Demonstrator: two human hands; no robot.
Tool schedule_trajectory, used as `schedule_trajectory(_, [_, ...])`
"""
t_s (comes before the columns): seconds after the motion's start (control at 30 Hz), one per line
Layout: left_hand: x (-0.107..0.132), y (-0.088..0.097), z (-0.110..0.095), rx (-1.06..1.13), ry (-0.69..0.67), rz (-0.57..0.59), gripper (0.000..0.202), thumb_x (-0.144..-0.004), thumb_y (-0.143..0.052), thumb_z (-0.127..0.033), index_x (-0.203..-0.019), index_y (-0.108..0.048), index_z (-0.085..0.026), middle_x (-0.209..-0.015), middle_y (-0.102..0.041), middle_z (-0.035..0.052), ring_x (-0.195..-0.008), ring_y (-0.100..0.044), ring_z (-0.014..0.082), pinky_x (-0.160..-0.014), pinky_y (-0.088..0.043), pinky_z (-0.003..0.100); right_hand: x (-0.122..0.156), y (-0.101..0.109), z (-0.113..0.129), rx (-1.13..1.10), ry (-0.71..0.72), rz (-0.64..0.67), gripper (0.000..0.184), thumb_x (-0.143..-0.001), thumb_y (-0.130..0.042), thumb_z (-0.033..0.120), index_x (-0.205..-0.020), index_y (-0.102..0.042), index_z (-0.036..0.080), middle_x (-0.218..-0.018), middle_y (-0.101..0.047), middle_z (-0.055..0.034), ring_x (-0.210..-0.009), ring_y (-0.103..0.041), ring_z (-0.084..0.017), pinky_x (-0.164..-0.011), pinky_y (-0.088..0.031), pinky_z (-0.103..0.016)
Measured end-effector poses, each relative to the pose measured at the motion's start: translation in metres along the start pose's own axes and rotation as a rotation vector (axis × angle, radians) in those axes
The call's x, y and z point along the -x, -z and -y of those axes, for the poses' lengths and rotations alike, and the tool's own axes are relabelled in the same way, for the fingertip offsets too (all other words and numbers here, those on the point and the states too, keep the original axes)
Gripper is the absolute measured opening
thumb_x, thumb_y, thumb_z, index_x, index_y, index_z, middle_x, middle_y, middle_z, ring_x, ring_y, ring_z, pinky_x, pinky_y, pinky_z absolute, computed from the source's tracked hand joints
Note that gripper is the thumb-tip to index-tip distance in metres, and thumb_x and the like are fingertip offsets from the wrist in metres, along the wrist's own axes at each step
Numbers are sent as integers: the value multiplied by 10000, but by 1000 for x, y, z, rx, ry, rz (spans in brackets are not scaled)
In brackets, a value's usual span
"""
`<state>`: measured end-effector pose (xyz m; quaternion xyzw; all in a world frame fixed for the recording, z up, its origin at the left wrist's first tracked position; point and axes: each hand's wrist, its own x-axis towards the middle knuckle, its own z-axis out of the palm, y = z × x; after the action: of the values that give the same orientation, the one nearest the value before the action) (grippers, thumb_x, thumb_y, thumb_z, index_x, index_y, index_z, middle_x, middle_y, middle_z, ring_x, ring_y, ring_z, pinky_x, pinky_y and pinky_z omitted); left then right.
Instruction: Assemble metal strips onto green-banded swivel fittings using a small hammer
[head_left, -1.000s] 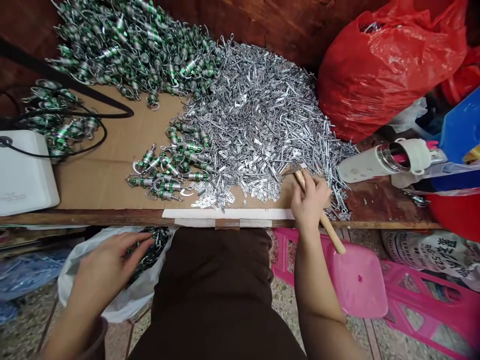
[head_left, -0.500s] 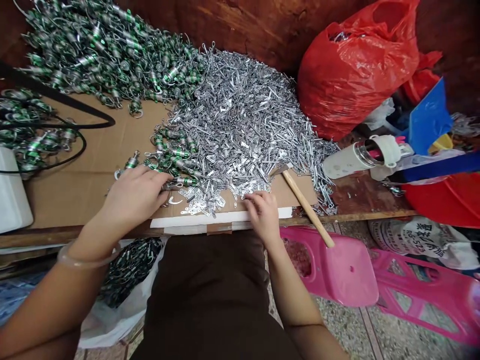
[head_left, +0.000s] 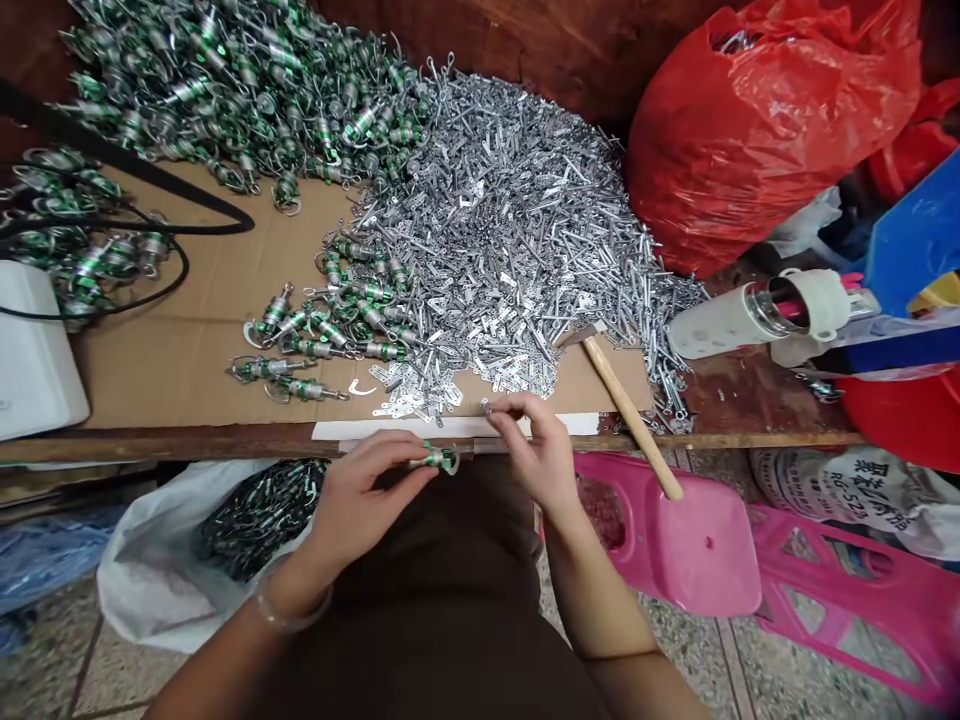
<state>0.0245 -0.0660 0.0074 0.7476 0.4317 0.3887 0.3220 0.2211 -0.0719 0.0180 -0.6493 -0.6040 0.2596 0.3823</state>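
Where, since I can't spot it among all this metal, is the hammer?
In the head view the hammer lies right of the right hand, its head beside the silver parts pile, its wooden handle overhanging the table edge above the pink stool.

Left hand (head_left: 360,500) pinches a green spring piece (head_left: 437,459) at the table (head_left: 187,440) edge; right hand (head_left: 541,455) picks a small metal plate (head_left: 489,408)

Left hand (head_left: 367,495) withdrawn from bag (head_left: 150,590), then from green cluster (head_left: 330,325); one green fitting (head_left: 436,459) now held pinched at table (head_left: 187,441) edge. Hammer (head_left: 630,415) released and left lying on cardboard (head_left: 187,340). Right hand (head_left: 541,450) shifted left; small silver piece (head_left: 489,408) taken up in fingertips.
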Motion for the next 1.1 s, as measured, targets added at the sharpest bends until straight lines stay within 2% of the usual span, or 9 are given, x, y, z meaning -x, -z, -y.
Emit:
schedule_trajectory(0.1, [2,-12,-1,54,25,12,130,-777,-649,-215,-905,-648,-197,-863,-679,18,-800,-644,127,-739,-540,218,18,5,13,-24,145,61,74,-842,-539,184,-789,-578,217,-759,-639,0,-743,-573,-136,-688,-455,-265])
schedule_trajectory(0.2, [-4,-15,-2,53,-27,7,241,-782,-643,-218,-1023,-631,-201,-914,-674,29,-831,-638,132,-750,-540,224,23,5,18,45,328,135,96,-857,-511,152,-825,-582,207,-764,-656,-4,-735,-580,-126,-685,-459,-262])
schedule_trajectory(0.33, [-12,-14,-7,110,-94,59,152,-807,-596,-161,-928,-670,-214,-830,-642,18,-782,-614,110,-703,-523,206,21,10,12,48,478,175,112,-872,-481,136,-890,-568,205,-788,-660,-7,-768,-596,-123,-711,-467,-270])
schedule_trajectory(0.4, [-12,-14,-9,160,-33,42,107,-794,-609,-160,-859,-679,-208,-795,-627,16,-755,-605,108,-686,-517,207,20,14,7,11,454,148,95,-861,-530,200,-950,-560,209,-859,-657,-25,-822,-599,-136,-737,-477,-282])
schedule_trajectory(0.5, [-9,-18,-8,272,116,9,70,-774,-633,-188,-826,-678,-200,-794,-621,23,-761,-607,119,-668,-518,213,22,16,-1,56,450,71,186,-816,-602,315,-972,-582,215,-963,-618,-64,-910,-572,-174,-767,-483,-318])
schedule_trajectory(0.63, [-6,-24,-7,333,211,5,42,-758,-648,-212,-780,-681,-197,-761,-617,15,-734,-607,118,-640,-516,211,25,12,-4,129,492,-22,60,-836,-570,211,-866,-619,226,-848,-617,-36,-818,-559,-152,-720,-467,-300])
schedule_trajectory(0.83, [-7,-25,-13,203,118,-20,54,-771,-633,-193,-796,-680,-198,-761,-621,5,-718,-604,102,-647,-513,201,24,4,2,135,363,10,85,-844,-564,194,-919,-598,209,-745,-650,-3,-715,-551,-134,-680,-421,-292])
schedule_trajectory(1.03, [-3,-25,-12,129,39,29,68,-801,-605,-173,-832,-664,-189,-784,-620,14,-743,-600,99,-655,-504,197,28,5,5,293,321,161,126,-882,-473,192,-845,-593,198,-793,-642,-27,-779,-507,-165,-739,-372,-313])
schedule_trajectory(1.1, [1,-26,-7,54,-62,25,65,-808,-601,-165,-846,-648,-188,-796,-636,11,-756,-599,101,-696,-503,217,28,7,5,283,247,240,123,-877,-474,179,-826,-585,194,-789,-634,-23,-775,-501,-162,-752,-355,-314])
